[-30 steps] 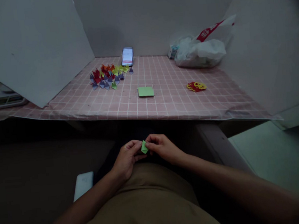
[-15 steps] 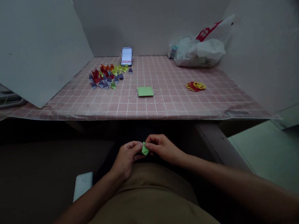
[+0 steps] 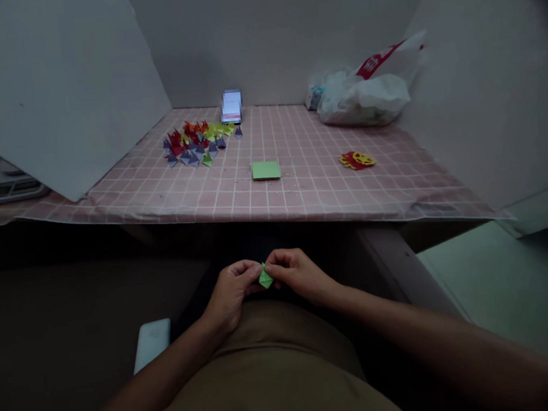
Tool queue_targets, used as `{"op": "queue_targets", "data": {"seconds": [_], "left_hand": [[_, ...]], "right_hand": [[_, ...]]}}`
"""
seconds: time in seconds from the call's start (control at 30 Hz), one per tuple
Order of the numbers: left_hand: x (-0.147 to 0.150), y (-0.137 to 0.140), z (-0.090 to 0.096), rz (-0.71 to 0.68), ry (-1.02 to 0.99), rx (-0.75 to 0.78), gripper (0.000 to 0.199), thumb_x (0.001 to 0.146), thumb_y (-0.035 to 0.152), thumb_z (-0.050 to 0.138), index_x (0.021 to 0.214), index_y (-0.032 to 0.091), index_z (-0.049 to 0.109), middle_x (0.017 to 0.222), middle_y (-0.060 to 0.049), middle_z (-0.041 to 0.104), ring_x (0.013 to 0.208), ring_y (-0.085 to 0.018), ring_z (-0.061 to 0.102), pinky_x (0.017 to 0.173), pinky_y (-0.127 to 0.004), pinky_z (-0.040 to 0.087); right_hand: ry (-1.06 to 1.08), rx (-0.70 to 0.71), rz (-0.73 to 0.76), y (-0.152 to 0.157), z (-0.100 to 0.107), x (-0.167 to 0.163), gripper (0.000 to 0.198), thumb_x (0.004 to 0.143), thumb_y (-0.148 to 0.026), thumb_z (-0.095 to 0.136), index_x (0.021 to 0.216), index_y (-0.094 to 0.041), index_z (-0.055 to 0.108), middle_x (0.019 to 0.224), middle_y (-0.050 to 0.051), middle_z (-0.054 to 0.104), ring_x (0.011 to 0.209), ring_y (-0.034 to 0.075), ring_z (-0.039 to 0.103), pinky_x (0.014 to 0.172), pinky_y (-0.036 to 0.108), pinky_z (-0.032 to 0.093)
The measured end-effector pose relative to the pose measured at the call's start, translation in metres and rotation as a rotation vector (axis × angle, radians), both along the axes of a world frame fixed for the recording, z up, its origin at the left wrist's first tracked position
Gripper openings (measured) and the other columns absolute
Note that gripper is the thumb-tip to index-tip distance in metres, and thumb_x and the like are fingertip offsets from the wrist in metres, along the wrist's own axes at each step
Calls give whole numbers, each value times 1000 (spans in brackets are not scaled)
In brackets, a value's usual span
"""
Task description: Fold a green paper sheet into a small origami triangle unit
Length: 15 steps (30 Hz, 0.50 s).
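A small folded piece of green origami paper (image 3: 266,279) is held above my lap, below the table's front edge. My left hand (image 3: 231,293) pinches its left side between thumb and fingers. From the other side, my right hand (image 3: 300,276) grips it near the top with thumb and forefinger. The fingertips of both hands nearly meet and cover part of the paper. On the table ahead lies a stack of square green paper (image 3: 266,170). Farther left stands a cluster of folded paper cranes (image 3: 193,150) in red, orange, yellow, purple and green.
The pink checked table (image 3: 311,192) has pale panels around it. A lit phone (image 3: 231,105) leans at the back. A white plastic bag (image 3: 365,98) and some red and yellow cut-outs (image 3: 357,160) lie at right. A digital scale (image 3: 11,189) sits far left; a white device (image 3: 152,343) lies beside me.
Both hands keep their pinch on the green paper, with only a very slight shift of the fingers. The whole view has tilted a few pixels.
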<state>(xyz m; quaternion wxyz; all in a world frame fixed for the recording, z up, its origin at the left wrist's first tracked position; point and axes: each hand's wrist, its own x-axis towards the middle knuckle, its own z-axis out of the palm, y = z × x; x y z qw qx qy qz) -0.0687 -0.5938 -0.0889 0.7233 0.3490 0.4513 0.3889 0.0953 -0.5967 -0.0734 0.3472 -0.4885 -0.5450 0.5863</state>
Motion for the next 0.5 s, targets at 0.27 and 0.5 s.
{"op": "queue_targets", "data": {"seconds": [0.27, 0.5], "left_hand": [[1, -2, 0, -8, 16, 67, 20, 74, 33, 73, 73, 14, 69, 72, -2, 64, 69, -14, 60, 69, -27, 52], [0, -2, 2, -45, 52, 72, 20, 75, 33, 72, 73, 14, 68, 74, -2, 63, 69, -14, 59, 65, -27, 53]], "right_hand": [[-14, 13, -43, -1, 4, -2, 21, 79, -34, 59, 68, -16, 57, 58, -4, 52, 51, 9, 46, 51, 23, 35], [-64, 73, -77, 0, 5, -1, 20, 79, -32, 57, 67, -16, 57, 59, -3, 52, 52, 9, 47, 51, 23, 35]]}}
